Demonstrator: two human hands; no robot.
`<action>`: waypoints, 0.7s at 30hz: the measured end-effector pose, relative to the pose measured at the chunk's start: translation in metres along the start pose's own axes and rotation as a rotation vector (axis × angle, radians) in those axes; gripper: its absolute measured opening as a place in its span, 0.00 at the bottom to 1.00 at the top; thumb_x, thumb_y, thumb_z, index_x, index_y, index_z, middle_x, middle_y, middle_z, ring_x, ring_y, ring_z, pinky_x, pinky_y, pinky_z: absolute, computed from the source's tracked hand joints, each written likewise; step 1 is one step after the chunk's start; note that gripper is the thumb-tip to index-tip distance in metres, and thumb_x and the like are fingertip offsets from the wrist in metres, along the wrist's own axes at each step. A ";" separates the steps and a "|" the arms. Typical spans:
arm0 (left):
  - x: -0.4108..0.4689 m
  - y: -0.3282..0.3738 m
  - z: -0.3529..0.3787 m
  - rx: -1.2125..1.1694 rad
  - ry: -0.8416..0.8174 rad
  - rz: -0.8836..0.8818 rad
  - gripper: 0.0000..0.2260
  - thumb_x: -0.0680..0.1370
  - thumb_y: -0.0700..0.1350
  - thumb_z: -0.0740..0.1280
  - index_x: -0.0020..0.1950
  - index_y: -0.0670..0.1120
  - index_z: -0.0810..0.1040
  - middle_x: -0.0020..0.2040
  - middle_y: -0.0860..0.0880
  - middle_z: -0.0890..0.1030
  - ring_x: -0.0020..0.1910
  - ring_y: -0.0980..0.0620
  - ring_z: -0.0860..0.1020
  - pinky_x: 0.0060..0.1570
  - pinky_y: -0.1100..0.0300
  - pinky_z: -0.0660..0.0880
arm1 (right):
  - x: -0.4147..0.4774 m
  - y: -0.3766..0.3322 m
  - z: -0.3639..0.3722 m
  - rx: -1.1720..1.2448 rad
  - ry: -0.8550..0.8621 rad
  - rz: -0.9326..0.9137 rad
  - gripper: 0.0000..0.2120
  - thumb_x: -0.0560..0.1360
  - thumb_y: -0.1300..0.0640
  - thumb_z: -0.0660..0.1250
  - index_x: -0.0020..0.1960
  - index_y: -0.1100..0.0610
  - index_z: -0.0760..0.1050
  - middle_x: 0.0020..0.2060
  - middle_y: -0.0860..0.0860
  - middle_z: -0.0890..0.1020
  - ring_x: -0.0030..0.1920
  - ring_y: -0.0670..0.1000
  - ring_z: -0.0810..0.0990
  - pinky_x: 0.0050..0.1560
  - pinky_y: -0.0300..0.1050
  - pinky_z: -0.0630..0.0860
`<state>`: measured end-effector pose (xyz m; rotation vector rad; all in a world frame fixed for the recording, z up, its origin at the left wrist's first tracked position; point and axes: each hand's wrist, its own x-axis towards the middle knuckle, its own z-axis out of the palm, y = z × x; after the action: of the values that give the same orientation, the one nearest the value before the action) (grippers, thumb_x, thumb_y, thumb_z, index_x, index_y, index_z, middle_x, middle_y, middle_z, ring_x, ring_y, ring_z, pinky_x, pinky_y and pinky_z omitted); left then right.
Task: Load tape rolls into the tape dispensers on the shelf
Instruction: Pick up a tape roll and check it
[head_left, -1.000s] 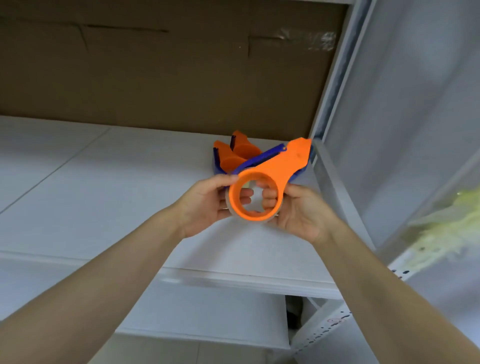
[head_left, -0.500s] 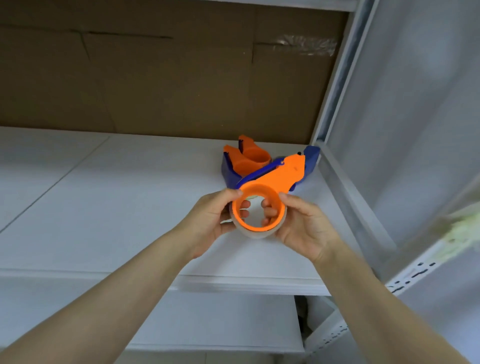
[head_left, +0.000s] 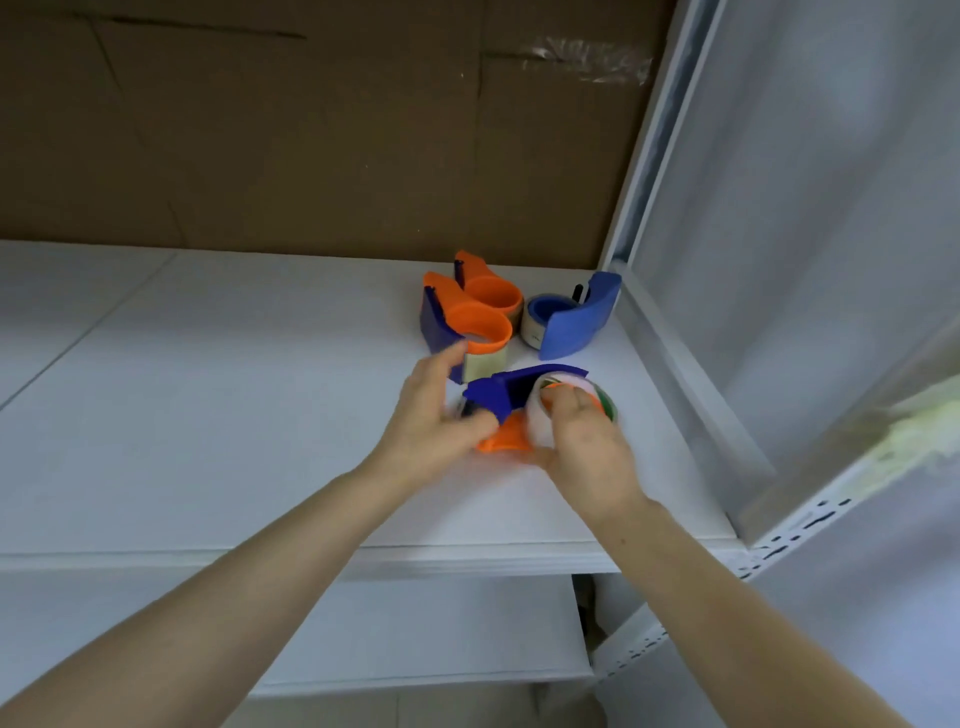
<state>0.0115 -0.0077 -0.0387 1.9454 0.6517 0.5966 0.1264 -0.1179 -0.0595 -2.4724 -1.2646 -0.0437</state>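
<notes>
An orange and blue tape dispenser (head_left: 506, 402) lies on the white shelf (head_left: 208, 415) between both hands. A clear tape roll (head_left: 576, 392) sits in it. My left hand (head_left: 434, 421) grips the dispenser's blue end. My right hand (head_left: 576, 441) holds the tape roll, fingers curled over its rim. Behind them stand two orange and blue dispensers (head_left: 467, 317) with beige rolls, and a blue dispenser (head_left: 571, 317) with a roll.
A brown cardboard back panel (head_left: 311, 130) closes the shelf at the rear. A white metal upright (head_left: 654, 156) and a translucent side panel (head_left: 805, 234) bound it on the right. A lower shelf (head_left: 415, 634) shows beneath the front edge.
The dispenser with its roll has gone from held up in the air down onto the shelf, turned blue side up. The blue dispenser behind it has come into view.
</notes>
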 end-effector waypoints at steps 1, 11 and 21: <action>0.002 -0.001 0.005 0.099 -0.088 0.058 0.37 0.67 0.47 0.72 0.74 0.47 0.61 0.70 0.48 0.65 0.66 0.55 0.65 0.61 0.64 0.65 | 0.000 0.001 0.000 0.034 0.011 -0.016 0.25 0.73 0.58 0.69 0.67 0.58 0.66 0.64 0.55 0.73 0.63 0.55 0.73 0.59 0.47 0.71; 0.020 -0.006 0.025 1.003 -0.194 0.253 0.41 0.73 0.61 0.66 0.77 0.47 0.49 0.70 0.47 0.66 0.66 0.46 0.70 0.53 0.49 0.74 | -0.012 0.013 -0.002 -0.019 0.258 -0.207 0.18 0.54 0.60 0.82 0.42 0.58 0.80 0.40 0.53 0.83 0.40 0.56 0.83 0.38 0.45 0.79; 0.021 0.002 0.039 1.041 -0.203 0.140 0.44 0.73 0.62 0.65 0.77 0.43 0.45 0.69 0.44 0.65 0.64 0.44 0.70 0.50 0.50 0.74 | -0.022 0.004 -0.043 0.169 0.048 -0.047 0.13 0.75 0.53 0.66 0.58 0.53 0.70 0.51 0.48 0.80 0.52 0.52 0.79 0.49 0.46 0.76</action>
<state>0.0525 -0.0191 -0.0506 2.9849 0.7760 0.1016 0.1218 -0.1512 -0.0247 -2.2858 -1.2524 -0.0076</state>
